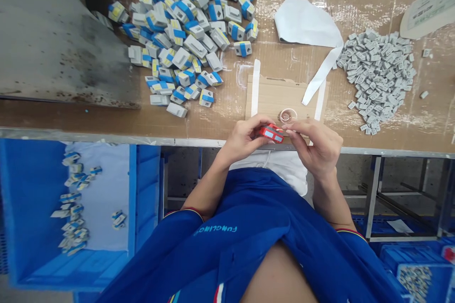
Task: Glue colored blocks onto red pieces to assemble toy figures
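Two bare hands meet just over the bench edge. The left hand (pixel 243 139) grasps a small red plastic block (pixel 272 133), and the right hand (pixel 314 144) pinches its far end, a hold that appears to steady it for close handling. Below on the left, a blue plastic crate (pixel 145 189) holds loose connectors. Just past the hands, a clear ring, perhaps a tape roll (pixel 287 115), sits on a cardboard sheet (pixel 280 97), apparently placed within easy reach on the wooden workbench (pixel 227 113). Farther out, blue-banded grey connectors (pixel 181 38) lie heaped left and small grey pieces (pixel 378 78) right, seemingly sorted apart.
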Demonstrator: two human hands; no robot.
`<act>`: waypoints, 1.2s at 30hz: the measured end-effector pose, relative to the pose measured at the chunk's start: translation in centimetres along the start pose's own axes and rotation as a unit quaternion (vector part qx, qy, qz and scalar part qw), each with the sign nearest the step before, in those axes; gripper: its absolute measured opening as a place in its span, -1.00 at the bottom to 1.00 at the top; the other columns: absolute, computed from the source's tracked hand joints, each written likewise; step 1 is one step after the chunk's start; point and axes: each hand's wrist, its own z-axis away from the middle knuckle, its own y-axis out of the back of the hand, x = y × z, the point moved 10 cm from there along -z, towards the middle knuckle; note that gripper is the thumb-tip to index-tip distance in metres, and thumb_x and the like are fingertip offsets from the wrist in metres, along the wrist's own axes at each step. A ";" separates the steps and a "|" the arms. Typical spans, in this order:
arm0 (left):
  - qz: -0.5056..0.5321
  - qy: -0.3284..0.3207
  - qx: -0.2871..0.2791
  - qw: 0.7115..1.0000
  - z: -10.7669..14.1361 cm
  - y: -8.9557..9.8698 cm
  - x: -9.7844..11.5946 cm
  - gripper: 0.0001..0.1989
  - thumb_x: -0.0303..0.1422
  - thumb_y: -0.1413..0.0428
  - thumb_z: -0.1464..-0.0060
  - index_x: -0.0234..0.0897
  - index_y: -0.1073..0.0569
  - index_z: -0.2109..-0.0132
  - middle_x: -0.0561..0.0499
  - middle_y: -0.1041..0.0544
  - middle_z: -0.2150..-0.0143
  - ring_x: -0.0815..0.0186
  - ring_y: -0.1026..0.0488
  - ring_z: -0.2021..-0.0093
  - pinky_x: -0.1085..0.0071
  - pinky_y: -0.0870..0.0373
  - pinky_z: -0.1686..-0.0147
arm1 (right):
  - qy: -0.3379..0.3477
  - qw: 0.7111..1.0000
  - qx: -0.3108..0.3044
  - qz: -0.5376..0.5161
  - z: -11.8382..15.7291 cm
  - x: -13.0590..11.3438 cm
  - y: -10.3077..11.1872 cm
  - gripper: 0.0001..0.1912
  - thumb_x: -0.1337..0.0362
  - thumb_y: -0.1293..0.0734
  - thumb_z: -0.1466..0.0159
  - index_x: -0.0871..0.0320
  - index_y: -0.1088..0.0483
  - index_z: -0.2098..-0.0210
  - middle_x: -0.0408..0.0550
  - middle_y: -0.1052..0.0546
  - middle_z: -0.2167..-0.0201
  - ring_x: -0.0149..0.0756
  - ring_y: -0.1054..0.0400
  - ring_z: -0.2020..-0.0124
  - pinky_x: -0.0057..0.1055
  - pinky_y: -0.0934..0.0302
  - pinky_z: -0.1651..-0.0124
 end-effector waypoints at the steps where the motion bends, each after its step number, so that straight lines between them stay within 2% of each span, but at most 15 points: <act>1: -0.004 -0.002 -0.001 1.000 0.0 0.0 0.0 -0.63 -0.15 -0.44 -0.20 -0.27 -0.64 -0.02 -0.05 -0.71 0.13 0.33 -0.64 0.21 0.50 -0.56 0.21 | 0.002 1.000 -0.001 -0.001 0.0 0.0 0.0 -0.89 0.26 -0.41 -0.52 -0.05 -0.63 0.10 -0.11 -0.81 0.23 -0.23 -0.74 0.23 -0.29 -0.61 0.15; 10: 0.003 0.002 -0.001 1.000 0.1 0.1 -0.3 -0.64 -0.21 -0.44 -0.18 -0.25 -0.65 -0.05 -0.04 -0.73 0.13 0.32 -0.68 0.23 0.48 -0.63 0.23 | 0.016 0.999 0.001 -0.043 -0.5 -0.3 -0.6 -0.89 0.31 -0.41 -0.52 -0.02 -0.62 0.07 -0.10 -0.80 0.22 -0.27 -0.72 0.24 -0.33 -0.60 0.13; 16: 0.038 0.021 -0.010 0.999 0.3 0.1 -0.9 -0.64 -0.25 -0.42 -0.21 -0.25 -0.62 -0.09 -0.04 -0.74 0.13 0.31 -0.72 0.25 0.50 -0.67 0.28 | -0.017 0.998 -0.002 -0.054 -0.1 0.1 -0.2 -0.88 0.29 -0.43 -0.51 -0.07 -0.64 0.09 -0.15 -0.80 0.23 -0.24 -0.74 0.21 -0.32 -0.61 0.14; 18: 0.039 0.010 -0.005 0.999 0.2 0.3 -0.6 -0.63 -0.24 -0.45 -0.18 -0.26 -0.62 -0.07 -0.04 -0.74 0.13 0.33 -0.71 0.23 0.52 -0.67 0.24 | -0.032 0.996 0.022 -0.077 0.1 0.5 0.3 -0.87 0.30 -0.45 -0.49 -0.08 -0.64 0.07 -0.15 -0.80 0.22 -0.24 -0.74 0.21 -0.31 -0.62 0.14; 21: 0.069 0.017 -0.006 0.997 0.1 0.4 -0.5 -0.61 -0.22 -0.47 -0.19 -0.27 -0.61 -0.06 -0.10 -0.75 0.06 0.31 -0.72 0.16 0.50 -0.68 0.18 | -0.070 0.990 0.092 -0.080 0.6 2.1 1.6 -0.90 0.25 -0.45 -0.49 -0.08 -0.64 0.07 -0.11 -0.78 0.20 -0.19 -0.73 0.18 -0.24 -0.63 0.13; 23: 0.098 0.031 -0.011 0.995 0.0 0.3 -0.5 -0.59 -0.19 -0.47 -0.20 -0.26 -0.59 -0.07 -0.13 -0.75 0.03 0.29 -0.74 0.15 0.50 -0.68 0.21 | -0.098 0.985 0.132 -0.059 0.9 3.6 2.4 -0.92 0.17 -0.45 -0.49 -0.07 -0.64 0.11 -0.07 -0.75 0.21 -0.14 -0.70 0.15 -0.17 -0.62 0.12; 25: 0.122 0.043 -0.016 0.991 -0.1 0.2 -0.5 -0.56 -0.15 -0.48 -0.19 -0.25 -0.57 -0.08 -0.12 -0.74 0.02 0.29 -0.73 0.17 0.52 -0.66 0.27 | -0.115 0.982 0.146 -0.045 1.0 4.9 2.4 -0.85 0.09 -0.45 -0.49 -0.04 -0.64 0.16 -0.05 -0.73 0.22 -0.12 -0.67 0.14 -0.14 -0.59 0.13; 29: 0.148 0.041 -0.022 0.988 0.0 0.4 -0.2 -0.52 -0.10 -0.48 -0.18 -0.24 -0.57 -0.10 -0.13 -0.75 0.00 0.33 -0.70 0.23 0.54 -0.63 0.32 | -0.130 0.984 0.117 -0.039 1.0 6.3 0.6 -0.77 0.03 -0.43 -0.51 -0.01 -0.65 0.18 -0.03 -0.71 0.22 -0.18 -0.64 0.14 -0.20 -0.54 0.14; 32: 0.144 0.024 -0.009 0.989 0.1 0.9 -0.1 -0.52 -0.09 -0.46 -0.20 -0.24 -0.60 -0.12 -0.14 -0.77 0.02 0.32 -0.71 0.22 0.53 -0.63 0.30 | -0.134 0.987 0.084 -0.043 1.2 6.5 -0.3 -0.72 -0.01 -0.41 -0.52 0.00 -0.66 0.00 0.02 -0.71 0.07 -0.21 -0.63 0.10 -0.24 -0.53 0.11; 34: 0.136 0.012 0.001 0.991 0.2 1.2 -0.1 -0.52 -0.08 -0.45 -0.21 -0.25 -0.61 -0.14 -0.17 -0.78 0.01 0.31 -0.72 0.23 0.52 -0.64 0.30 | -0.149 0.985 0.085 -0.028 1.6 7.1 0.6 -0.63 -0.06 -0.36 -0.55 0.01 -0.62 -0.12 0.04 -0.70 0.01 -0.23 -0.62 0.11 -0.23 -0.53 0.10; 36: 0.132 0.003 0.002 0.991 0.3 1.3 -0.1 -0.51 -0.07 -0.44 -0.22 -0.26 -0.61 -0.15 -0.19 -0.78 0.01 0.29 -0.73 0.26 0.49 -0.65 0.31 | -0.184 0.974 0.124 0.041 2.4 8.3 3.4 -0.61 -0.07 -0.31 -0.57 0.03 -0.62 -0.09 0.02 -0.70 0.07 -0.23 -0.59 0.16 -0.24 -0.50 0.12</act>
